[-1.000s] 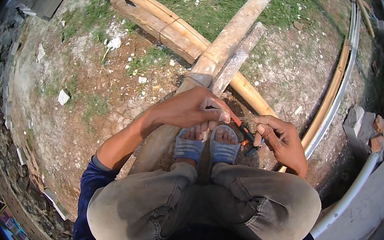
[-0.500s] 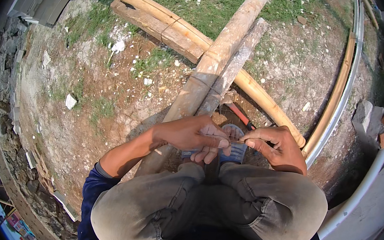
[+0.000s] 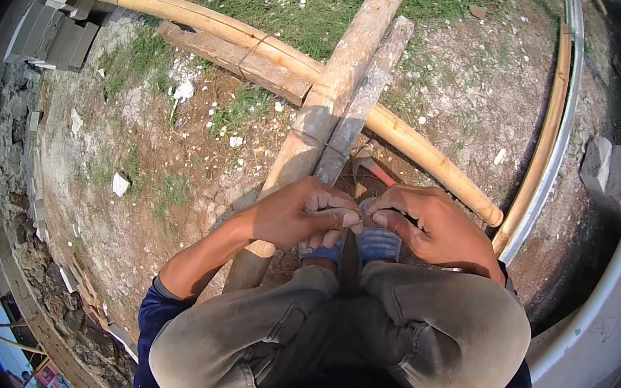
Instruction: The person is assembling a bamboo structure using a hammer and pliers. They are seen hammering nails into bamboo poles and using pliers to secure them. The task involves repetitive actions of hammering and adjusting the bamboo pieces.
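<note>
My left hand (image 3: 306, 215) and my right hand (image 3: 435, 223) meet above my feet, thumb and forefinger of each pinched together. Between the fingertips is a thin wire, mostly hidden by them now. Just beyond the hands lies a hammer (image 3: 380, 173) with a red handle, partly covered by my right hand. A thick weathered bamboo pole (image 3: 332, 92) runs away from me with a wooden batten (image 3: 366, 100) tied alongside it. It crosses a paler bamboo pole (image 3: 424, 156), which has a short wooden piece (image 3: 238, 59) bound to it.
Grey blocks (image 3: 55, 35) are stacked at the far left, beside a rubble edge. To the right lie a bamboo length (image 3: 543, 145), a metal channel (image 3: 561, 139), broken bricks (image 3: 613, 178) and a white pipe (image 3: 583, 313). White chips dot the dirt and grass.
My hands have come closer together, their fingertips nearly meeting over the wire. My right hand has shifted left and covers more of the hammer's handle. The whole view has shifted slightly.
</note>
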The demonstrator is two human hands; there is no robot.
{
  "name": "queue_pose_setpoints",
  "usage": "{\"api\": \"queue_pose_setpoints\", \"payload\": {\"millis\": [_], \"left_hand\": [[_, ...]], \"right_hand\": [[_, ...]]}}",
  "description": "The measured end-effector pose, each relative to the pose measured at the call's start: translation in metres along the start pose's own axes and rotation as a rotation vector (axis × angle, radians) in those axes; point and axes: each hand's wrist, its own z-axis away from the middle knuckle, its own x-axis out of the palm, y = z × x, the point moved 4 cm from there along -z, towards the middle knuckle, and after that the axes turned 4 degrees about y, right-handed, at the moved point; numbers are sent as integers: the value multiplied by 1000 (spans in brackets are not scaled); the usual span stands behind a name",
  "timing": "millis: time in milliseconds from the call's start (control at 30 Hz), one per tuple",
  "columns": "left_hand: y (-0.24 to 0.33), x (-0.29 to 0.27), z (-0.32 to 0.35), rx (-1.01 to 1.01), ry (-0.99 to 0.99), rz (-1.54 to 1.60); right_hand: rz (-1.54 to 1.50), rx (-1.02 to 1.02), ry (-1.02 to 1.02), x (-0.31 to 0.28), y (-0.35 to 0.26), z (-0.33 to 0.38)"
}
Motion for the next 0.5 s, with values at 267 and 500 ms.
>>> {"api": "queue_pose_setpoints", "payload": {"millis": [267, 500], "left_hand": [[0, -3, -7, -61, 87, 425], [17, -53, 31, 207, 596, 200]], "right_hand": [[536, -579, 49, -18, -24, -19], [652, -540, 180, -33, -2, -49]]}}
